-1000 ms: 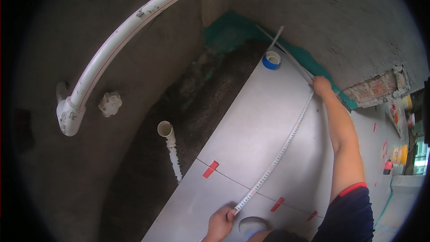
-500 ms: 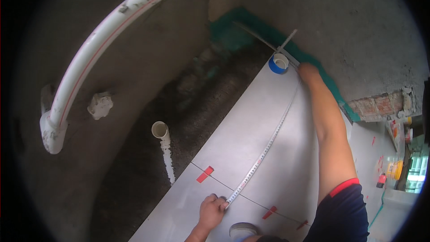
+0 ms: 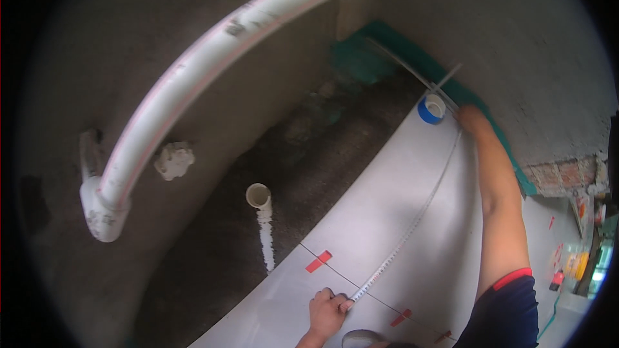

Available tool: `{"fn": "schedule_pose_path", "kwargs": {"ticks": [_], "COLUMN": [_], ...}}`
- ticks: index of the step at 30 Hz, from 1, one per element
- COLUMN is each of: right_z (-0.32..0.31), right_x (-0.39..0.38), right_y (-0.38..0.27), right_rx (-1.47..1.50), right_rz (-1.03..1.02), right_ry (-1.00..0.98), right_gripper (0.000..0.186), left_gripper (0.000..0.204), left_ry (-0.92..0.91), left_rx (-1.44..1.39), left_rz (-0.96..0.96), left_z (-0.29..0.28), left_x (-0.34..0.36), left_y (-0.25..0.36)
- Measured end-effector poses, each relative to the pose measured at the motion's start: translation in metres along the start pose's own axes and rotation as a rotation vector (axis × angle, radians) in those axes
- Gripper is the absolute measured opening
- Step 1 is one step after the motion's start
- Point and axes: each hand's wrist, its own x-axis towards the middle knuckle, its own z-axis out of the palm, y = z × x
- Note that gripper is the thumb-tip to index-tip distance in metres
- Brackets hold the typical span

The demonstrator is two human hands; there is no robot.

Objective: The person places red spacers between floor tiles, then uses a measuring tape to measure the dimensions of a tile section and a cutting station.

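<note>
A pale tape measure blade [image 3: 404,241] stretches across large light-grey tiles [image 3: 387,200], bowing slightly to the right. Its near end is pinched by my left hand [image 3: 327,314], just on the near side of a thin tile joint. My right hand [image 3: 474,121] reaches to the far tile edge, closed at the blade's far end; its fingertips are hidden. Beside that hand stands a roll of blue tape [image 3: 431,109] with a white core. A thin metal straightedge [image 3: 446,95] and a short crossing strip [image 3: 449,75] lie along the edge just beyond.
A curved white pipe [image 3: 187,77] arches close by at upper left. An open pipe stub [image 3: 258,196] rises from the dark recessed floor [image 3: 213,251]. Red spacers [image 3: 318,261] sit along the tile joint. Green coating [image 3: 362,58] lines the wall base; exposed brick [image 3: 564,174] shows at right.
The view has turned, so everything appears farther right and lower. Both hands keep their places at the two ends of the tape measure blade, which stays stretched over the tiles.
</note>
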Motion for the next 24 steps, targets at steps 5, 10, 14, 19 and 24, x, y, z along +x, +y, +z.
{"fn": "schedule_pose_path", "kwargs": {"ticks": [5,10,14,19,24], "right_z": [0.003,-0.01,-0.015,0.005,0.051], "right_x": [0.013,0.004,0.005,0.009,-0.033], "right_y": [-0.005,-0.014,-0.013,0.0,0.026], "right_rx": [-0.085,-0.026,-0.099,-0.095,0.117], "right_rz": [-0.06,-0.057,-0.056,-0.059,0.002], "right_ry": [-0.027,-0.048,-0.098,0.035,0.197], "right_gripper": [0.042,0.042,0.042,0.04,0.039], "left_gripper": [0.022,0.024,0.024,0.023,0.019], "left_ry": [0.029,0.03,0.036,0.053,0.035], "left_rx": [0.045,0.051,0.049,0.058,0.019], "left_rz": [-0.02,-0.014,-0.004,0.015,0.093], "left_z": [-0.006,0.007,0.005,0.004,0.001], "left_x": [-0.002,-0.006,-0.003,-0.002,-0.005], "left_y": [0.005,-0.007,-0.002,0.002,-0.008]}}
